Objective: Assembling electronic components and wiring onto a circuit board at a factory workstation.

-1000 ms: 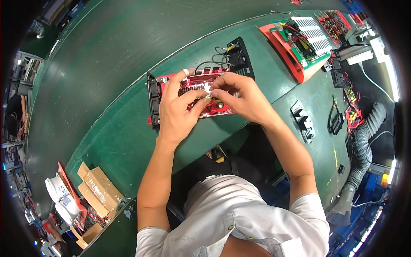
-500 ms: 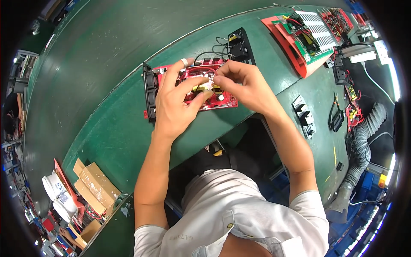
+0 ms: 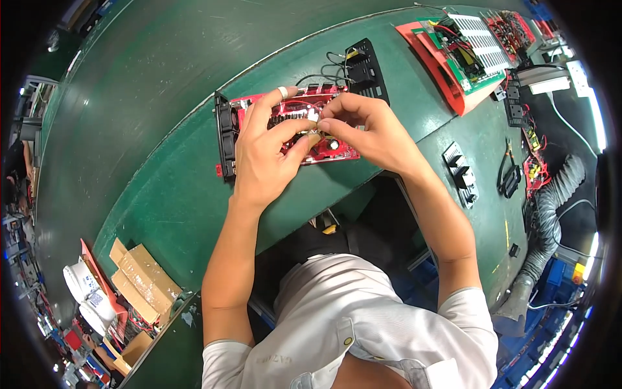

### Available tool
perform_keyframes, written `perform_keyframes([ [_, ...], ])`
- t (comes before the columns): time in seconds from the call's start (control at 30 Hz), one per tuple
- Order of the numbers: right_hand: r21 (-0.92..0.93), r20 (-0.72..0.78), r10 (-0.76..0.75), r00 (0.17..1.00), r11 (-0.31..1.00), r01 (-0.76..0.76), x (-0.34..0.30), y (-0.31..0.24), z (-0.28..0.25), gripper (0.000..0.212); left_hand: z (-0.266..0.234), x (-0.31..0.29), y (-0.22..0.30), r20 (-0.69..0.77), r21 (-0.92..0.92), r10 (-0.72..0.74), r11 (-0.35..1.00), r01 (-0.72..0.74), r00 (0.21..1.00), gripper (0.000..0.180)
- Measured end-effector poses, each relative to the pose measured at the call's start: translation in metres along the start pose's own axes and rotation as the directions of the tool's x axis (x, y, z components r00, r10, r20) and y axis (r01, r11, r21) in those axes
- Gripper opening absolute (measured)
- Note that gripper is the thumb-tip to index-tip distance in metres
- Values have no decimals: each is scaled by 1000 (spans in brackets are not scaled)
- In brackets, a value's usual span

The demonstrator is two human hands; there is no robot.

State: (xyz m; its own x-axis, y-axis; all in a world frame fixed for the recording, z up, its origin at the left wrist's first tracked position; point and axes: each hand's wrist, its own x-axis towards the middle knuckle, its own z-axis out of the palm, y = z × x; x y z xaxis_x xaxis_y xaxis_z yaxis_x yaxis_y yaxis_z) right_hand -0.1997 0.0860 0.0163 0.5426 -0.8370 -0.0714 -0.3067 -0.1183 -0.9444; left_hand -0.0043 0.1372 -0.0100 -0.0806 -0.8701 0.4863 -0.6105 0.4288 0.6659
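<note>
A red circuit board [image 3: 337, 154] lies on the green bench in front of me, with a black fan panel [image 3: 226, 133] along its left end. Over the middle of the board, my left hand [image 3: 267, 152] has thumb and index finger pinched together; its ring-wearing finger reaches the far edge. Close against those fingertips, my right hand [image 3: 366, 126] also pinches, thumb to bent index finger. Whatever is between the fingertips is too small and covered to name. A black end panel [image 3: 366, 72] with a socket and looped black wires stands behind the board's right end.
Another board with a silver heatsink [image 3: 479, 42] rests on red sheets at the far right. A small black-and-grey plate [image 3: 460, 176] and a black cabled part [image 3: 510, 178] lie to the right. A grey flexible duct [image 3: 547, 220] runs beyond. An opened cardboard box [image 3: 146, 279] sits lower left.
The right fingertips have shifted slightly left, against the left ones. Yellow material seen between the left thumb and index finger is now mostly hidden as these fingers close. The board is almost unmoved.
</note>
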Motion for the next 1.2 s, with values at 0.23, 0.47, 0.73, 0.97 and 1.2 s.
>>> perform_keyframes([
  [0.23,136,-69,69,995,989,-59,2,5,0,15,4,2,3,-32,-56,-42,998,40,999,28],
  [0.47,113,-36,53,998,992,-49,1,1,1,13,1,0,-1,-15,-19,4,1000,-4,1000,21],
  [0.73,-377,-181,-308,934,899,223,11,6,-11,11,-2,1,1,62,164,14,986,-24,998,44],
  [0.97,-543,-32,-392,919,779,314,16,20,-6,13,6,1,3,104,319,60,944,-90,993,51],
  [1.2,-615,13,-433,901,707,349,17,24,-3,17,5,1,4,94,295,50,953,-76,994,52],
])
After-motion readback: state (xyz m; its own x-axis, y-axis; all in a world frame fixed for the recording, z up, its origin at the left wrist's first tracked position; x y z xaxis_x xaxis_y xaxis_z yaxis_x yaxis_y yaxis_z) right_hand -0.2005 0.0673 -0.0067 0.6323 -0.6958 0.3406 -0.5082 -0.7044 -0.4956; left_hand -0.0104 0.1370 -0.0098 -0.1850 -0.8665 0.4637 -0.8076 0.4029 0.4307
